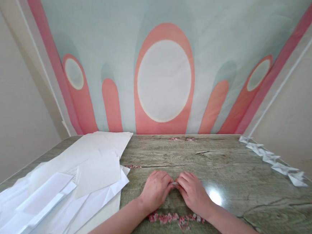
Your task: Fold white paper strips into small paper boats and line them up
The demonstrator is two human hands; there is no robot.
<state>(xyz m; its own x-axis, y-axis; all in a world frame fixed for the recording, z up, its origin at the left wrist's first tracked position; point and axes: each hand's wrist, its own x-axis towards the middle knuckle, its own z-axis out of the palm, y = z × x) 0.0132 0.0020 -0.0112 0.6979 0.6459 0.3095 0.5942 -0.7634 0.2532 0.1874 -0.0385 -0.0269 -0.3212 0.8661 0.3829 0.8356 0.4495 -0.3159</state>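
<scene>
My left hand (157, 187) and my right hand (192, 190) meet near the front middle of the table, fingers closed. Pinched between their fingertips is a small piece of folded white paper (175, 183). Only a thin sliver of it shows; the fingers cover the rest, so its shape cannot be made out. Along the table's right edge stands a row of several small folded white paper boats (280, 168). White paper sheets (100, 175), some creased, lie in an overlapping pile to the left of my left hand.
The wood-patterned table (164, 150) has a glossy top with printed pink flowers and a bright light reflection right of my hands. Behind its far edge hangs a pale green and coral backdrop (164, 81). Plain walls flank both sides.
</scene>
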